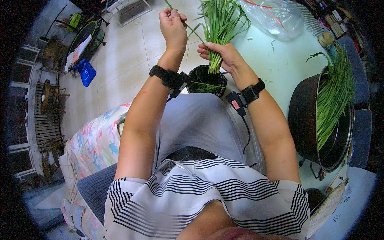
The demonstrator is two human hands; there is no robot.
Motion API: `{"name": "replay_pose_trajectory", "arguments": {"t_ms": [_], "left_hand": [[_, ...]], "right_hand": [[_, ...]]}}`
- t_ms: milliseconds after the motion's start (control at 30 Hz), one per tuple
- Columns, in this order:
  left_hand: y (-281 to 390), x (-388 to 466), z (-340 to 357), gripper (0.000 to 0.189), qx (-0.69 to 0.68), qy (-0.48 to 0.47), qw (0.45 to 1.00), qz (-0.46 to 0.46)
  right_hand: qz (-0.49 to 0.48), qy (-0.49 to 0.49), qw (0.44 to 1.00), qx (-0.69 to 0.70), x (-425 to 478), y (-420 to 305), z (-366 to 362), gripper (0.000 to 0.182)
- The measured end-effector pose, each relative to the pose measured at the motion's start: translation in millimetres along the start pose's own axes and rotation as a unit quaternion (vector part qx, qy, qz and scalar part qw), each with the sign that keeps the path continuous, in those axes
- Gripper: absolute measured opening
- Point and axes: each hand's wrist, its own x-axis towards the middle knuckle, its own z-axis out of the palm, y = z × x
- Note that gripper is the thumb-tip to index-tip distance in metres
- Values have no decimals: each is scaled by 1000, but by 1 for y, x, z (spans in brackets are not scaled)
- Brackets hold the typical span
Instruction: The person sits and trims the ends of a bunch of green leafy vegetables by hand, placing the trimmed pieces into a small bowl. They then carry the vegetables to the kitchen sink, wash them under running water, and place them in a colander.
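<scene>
My right hand (229, 58) grips a thick bunch of garlic chives (220, 25), its pale cut ends pointing down toward me and its leaves fanning away. Up and to the left, my left hand (174, 31) pinches a single long green blade (195, 33) that stretches toward the bunch. Below the bunch stands a bin (224, 87) with a black liner, and green trimmings (205, 87) lie in it. One stalk crosses its top. More chives (334, 102) lie in a dark deep pot (303, 111) at the right.
A pale green tabletop (264, 64) spreads at the right, with a clear plastic bag (274, 21) at its far end and a few leaf scraps. Blue padded chairs (361, 135) stand beyond the pot. A flowered cloth (100, 132) and a blue bag (86, 72) are leftward.
</scene>
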Motion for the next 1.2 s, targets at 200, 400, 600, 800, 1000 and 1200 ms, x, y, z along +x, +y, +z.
{"name": "replay_pose_trajectory", "arguments": {"t_ms": [200,400,600,800,1000,1200], "left_hand": [[0,-1,-23,13,1,62,997,49],[-6,18,-84,12,28,228,970,83],[-33,-24,-80,11,127,22,991,46],[-72,-63,-64,12,228,-85,970,-12],[-122,-79,-83,27,469,-198,854,-106],[-69,-58,-64,30,117,-183,943,-251]], "right_hand": [[-47,32,998,27,7,2,-5,21],[-125,63,990,32,9,-2,-14,19],[-131,40,990,-21,4,-2,-12,20],[-128,36,990,-44,3,-5,-8,20],[-103,25,993,-52,2,-6,-6,20],[-77,-9,994,-78,0,-5,0,19]]}}
